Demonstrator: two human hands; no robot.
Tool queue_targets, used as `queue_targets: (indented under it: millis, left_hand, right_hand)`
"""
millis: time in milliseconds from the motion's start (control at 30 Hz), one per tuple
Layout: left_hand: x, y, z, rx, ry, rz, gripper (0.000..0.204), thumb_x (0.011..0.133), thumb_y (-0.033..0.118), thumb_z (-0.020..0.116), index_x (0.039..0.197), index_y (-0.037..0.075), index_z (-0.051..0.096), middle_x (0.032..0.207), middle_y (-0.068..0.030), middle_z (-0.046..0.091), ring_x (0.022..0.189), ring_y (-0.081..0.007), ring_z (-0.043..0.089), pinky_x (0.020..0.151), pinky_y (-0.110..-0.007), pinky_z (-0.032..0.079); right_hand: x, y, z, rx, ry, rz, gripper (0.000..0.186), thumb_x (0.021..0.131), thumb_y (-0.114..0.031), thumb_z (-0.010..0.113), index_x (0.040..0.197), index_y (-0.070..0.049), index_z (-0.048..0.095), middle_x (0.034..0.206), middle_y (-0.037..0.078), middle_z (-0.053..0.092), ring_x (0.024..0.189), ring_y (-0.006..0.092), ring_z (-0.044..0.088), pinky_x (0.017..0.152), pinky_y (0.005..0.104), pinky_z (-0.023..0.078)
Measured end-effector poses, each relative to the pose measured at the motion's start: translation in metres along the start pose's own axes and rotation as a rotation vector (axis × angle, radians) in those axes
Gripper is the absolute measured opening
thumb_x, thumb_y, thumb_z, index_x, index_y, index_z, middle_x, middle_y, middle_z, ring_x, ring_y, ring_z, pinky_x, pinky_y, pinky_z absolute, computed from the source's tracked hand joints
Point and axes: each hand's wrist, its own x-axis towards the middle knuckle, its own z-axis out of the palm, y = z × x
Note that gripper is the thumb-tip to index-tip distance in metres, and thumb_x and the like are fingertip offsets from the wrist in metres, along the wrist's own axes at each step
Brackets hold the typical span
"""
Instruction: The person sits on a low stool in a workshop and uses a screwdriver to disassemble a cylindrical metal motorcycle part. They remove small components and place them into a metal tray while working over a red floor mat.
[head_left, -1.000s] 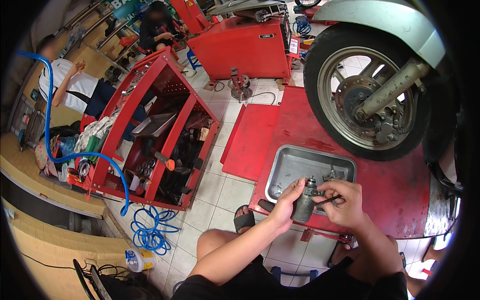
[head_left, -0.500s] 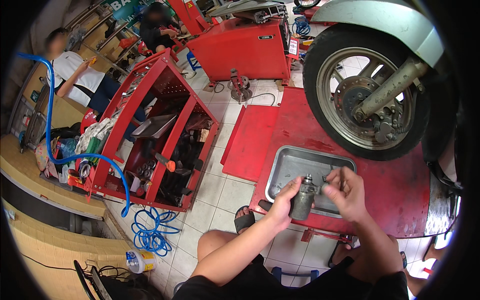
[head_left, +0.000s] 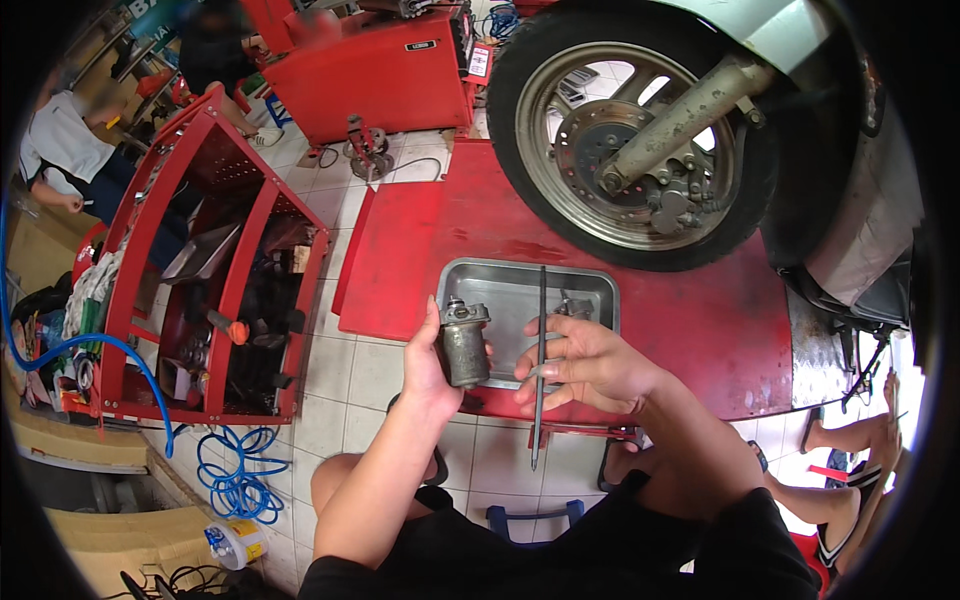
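My left hand (head_left: pixel 430 368) is closed around a small grey metal starter motor (head_left: pixel 465 352), which stands upright with its narrow shaft end up. To its right, my right hand (head_left: pixel 605 368) pinches a long thin dark rod (head_left: pixel 541 415) with a pointed lower tip, like a screwdriver shaft. The rod is nearly vertical and apart from the motor. Both hands are over the near side of a shallow metal tray (head_left: pixel 500 290). Inside the tray, beyond my right fingers, a small metal part (head_left: pixel 572 305) lies partly hidden.
The tray sits on a red lift platform (head_left: pixel 690 340), below a scooter's front wheel (head_left: pixel 640 150). A red tool cart (head_left: pixel 215 300) stands left, near a coiled blue hose (head_left: pixel 240 475) and a bucket (head_left: pixel 236 543). Other people are at the far left and right edge.
The view has shifted right. My right hand has come away from the top of the motor and now shows the long rod upright. The motor stays in my left hand.
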Motion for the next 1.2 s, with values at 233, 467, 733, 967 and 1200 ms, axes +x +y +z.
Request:
queue_targets:
  millis: [233,467,733,967,1200]
  left_hand:
    - [-0.007,-0.016,0.011,0.080,0.010,-0.030,0.055,0.105,0.057,0.039,0.116,0.007,0.060,0.092,-0.0120,0.068,0.074,-0.0269,0.068,0.060,-0.039,0.054]
    - [-0.010,-0.027,0.018,0.153,0.000,0.016,0.045,0.102,0.053,0.054,0.105,0.008,0.056,0.086,-0.0072,0.066,0.069,-0.0198,0.066,0.063,-0.033,0.053]
    - [-0.010,-0.030,0.020,0.187,0.013,0.051,0.044,0.103,0.051,0.054,0.106,0.007,0.054,0.085,-0.0077,0.066,0.069,-0.0185,0.065,0.064,-0.032,0.052]
    - [-0.008,-0.032,0.016,0.247,0.033,0.064,0.046,0.103,0.049,0.055,0.115,0.005,0.052,0.088,-0.0072,0.066,0.070,-0.0172,0.065,0.065,-0.030,0.052]
    - [-0.009,-0.033,0.018,0.221,0.069,0.012,0.046,0.103,0.050,0.053,0.111,0.005,0.057,0.088,-0.0076,0.067,0.070,-0.0179,0.065,0.065,-0.031,0.053]
  right_hand:
    - [-0.005,0.001,0.018,-0.360,0.232,-0.699,0.022,0.101,0.012,0.042,0.119,0.001,0.038,0.110,0.022,0.065,0.111,0.0301,0.068,0.100,0.0446,0.055]
    - [-0.004,0.002,0.012,-0.687,0.218,-1.085,0.022,0.097,0.019,0.044,0.111,0.003,0.039,0.105,0.023,0.067,0.107,0.0300,0.070,0.100,0.0423,0.055]
    - [-0.005,0.008,0.009,-0.749,0.156,-1.109,0.024,0.093,0.021,0.044,0.109,0.002,0.043,0.102,0.023,0.068,0.105,0.0328,0.071,0.098,0.0432,0.056]
    - [-0.007,0.010,0.011,-0.959,0.204,-1.086,0.020,0.095,0.012,0.055,0.105,-0.001,0.044,0.097,0.021,0.070,0.099,0.0312,0.073,0.087,0.0425,0.059]
    - [-0.018,0.013,0.012,-1.164,0.550,-0.929,0.032,0.086,-0.004,0.078,0.107,0.002,0.054,0.097,0.016,0.072,0.095,0.0263,0.076,0.079,0.0342,0.061]
